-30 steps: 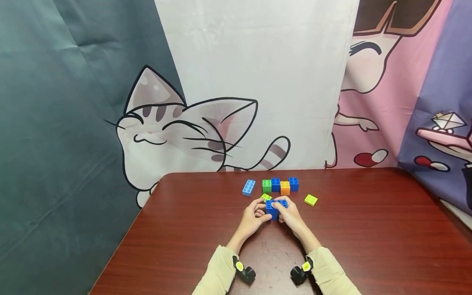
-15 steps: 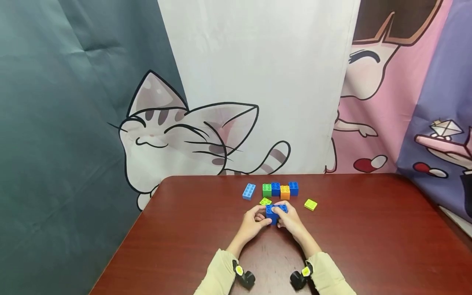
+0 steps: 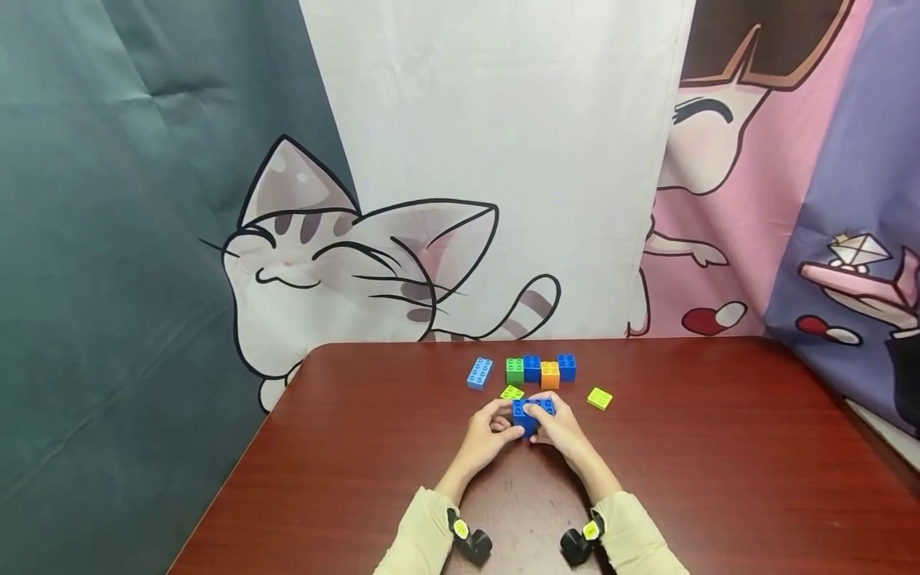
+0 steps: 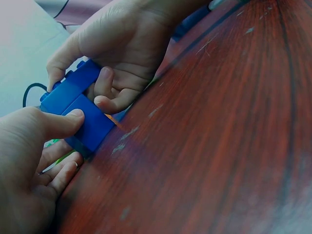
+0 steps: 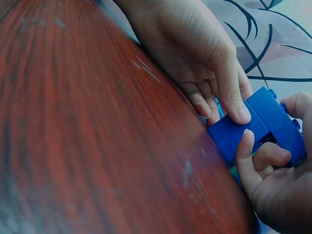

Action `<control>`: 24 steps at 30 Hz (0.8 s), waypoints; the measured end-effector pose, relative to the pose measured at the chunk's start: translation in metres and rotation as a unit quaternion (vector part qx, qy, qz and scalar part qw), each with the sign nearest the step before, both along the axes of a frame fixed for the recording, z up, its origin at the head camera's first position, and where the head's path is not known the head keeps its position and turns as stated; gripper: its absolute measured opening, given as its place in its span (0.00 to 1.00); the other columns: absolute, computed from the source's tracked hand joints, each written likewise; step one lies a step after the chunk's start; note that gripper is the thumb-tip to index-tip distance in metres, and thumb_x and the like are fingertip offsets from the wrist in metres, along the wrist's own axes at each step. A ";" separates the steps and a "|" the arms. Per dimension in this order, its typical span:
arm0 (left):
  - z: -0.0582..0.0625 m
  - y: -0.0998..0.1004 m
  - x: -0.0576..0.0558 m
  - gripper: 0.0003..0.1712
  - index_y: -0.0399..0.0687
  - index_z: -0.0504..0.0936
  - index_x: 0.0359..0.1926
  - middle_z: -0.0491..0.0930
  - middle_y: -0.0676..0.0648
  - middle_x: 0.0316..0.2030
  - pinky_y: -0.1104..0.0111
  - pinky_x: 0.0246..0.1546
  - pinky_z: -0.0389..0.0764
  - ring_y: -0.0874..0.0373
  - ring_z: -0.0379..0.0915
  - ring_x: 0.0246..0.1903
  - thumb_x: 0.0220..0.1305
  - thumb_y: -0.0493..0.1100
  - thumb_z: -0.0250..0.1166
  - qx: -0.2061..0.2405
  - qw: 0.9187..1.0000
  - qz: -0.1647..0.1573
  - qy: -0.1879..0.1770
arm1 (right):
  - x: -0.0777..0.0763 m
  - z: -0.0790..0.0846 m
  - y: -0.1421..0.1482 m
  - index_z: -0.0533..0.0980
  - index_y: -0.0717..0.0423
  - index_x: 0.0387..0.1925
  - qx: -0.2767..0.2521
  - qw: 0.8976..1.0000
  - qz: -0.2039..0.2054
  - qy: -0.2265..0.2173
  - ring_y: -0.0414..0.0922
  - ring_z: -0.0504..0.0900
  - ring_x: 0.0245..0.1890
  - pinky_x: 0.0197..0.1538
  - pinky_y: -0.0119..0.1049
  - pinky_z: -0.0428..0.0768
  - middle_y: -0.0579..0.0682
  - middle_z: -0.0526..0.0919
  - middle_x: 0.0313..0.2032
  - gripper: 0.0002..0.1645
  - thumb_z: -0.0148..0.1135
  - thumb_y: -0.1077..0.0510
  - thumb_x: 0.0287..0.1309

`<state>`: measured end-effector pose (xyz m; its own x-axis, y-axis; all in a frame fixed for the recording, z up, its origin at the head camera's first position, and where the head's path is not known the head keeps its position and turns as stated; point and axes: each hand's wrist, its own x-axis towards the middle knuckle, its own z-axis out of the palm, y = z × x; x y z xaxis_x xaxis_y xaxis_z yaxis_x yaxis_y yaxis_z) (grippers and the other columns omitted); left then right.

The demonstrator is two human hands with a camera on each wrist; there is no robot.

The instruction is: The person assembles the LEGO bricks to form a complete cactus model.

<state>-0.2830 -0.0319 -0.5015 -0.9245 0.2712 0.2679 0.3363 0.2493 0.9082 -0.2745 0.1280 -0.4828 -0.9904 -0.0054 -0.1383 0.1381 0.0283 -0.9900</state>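
Note:
Two dark blue toy building bricks are stacked close over the table in front of the person. The longer upper brick [image 4: 73,87] juts past the shorter lower brick [image 4: 95,124] toward the right hand. My left hand [image 3: 483,438] pinches the lower brick from the left, thumb flat on its near face and fingers behind. My right hand [image 3: 566,433] grips the upper brick, thumb pressing down on its studs and fingers curled by the overhanging end. In the right wrist view, a gap shows under that overhang. The left hand's far fingertips are partly hidden behind the bricks.
Behind the hands lie a light blue brick [image 3: 480,373] and a row with a green brick [image 3: 514,370], an orange brick [image 3: 549,374] and dark blue ones. A flat lime brick [image 3: 513,392] sits just beyond the stack, another lime brick [image 3: 600,398] to its right.
The head view has shifted slightly. Both hands keep their hold on the stacked blue bricks, with hardly any movement over the table.

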 end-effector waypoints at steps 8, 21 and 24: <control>0.029 -0.001 0.019 0.23 0.28 0.76 0.55 0.82 0.29 0.47 0.73 0.39 0.79 0.53 0.75 0.34 0.58 0.30 0.67 0.002 1.000 -0.017 0.001 | -0.001 -0.004 0.002 0.66 0.59 0.55 0.007 1.000 0.001 -0.006 0.36 0.64 0.16 0.25 0.27 0.76 0.41 0.60 0.16 0.21 0.57 0.54 0.66; 0.035 -0.001 0.022 0.22 0.28 0.77 0.54 0.82 0.30 0.46 0.76 0.38 0.77 0.53 0.76 0.34 0.58 0.31 0.67 -0.001 1.000 -0.006 -0.001 | -0.005 -0.007 0.006 0.66 0.62 0.56 -0.008 1.000 0.020 -0.001 0.36 0.67 0.17 0.27 0.27 0.78 0.46 0.73 0.27 0.23 0.57 0.53 0.66; 0.034 -0.001 0.022 0.22 0.29 0.77 0.54 0.82 0.31 0.46 0.76 0.38 0.77 0.52 0.77 0.34 0.58 0.32 0.67 -0.002 1.000 -0.005 -0.002 | -0.005 -0.008 0.007 0.66 0.62 0.57 -0.008 1.000 0.022 0.001 0.36 0.69 0.19 0.28 0.28 0.78 0.47 0.76 0.32 0.24 0.57 0.53 0.67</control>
<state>-0.2608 -0.0325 -0.4670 -0.9232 0.2809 0.2622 0.3342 0.2502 0.9087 -0.2790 0.1347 -0.4904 -0.9896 -0.0502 -0.1351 0.1344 0.0185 -0.9908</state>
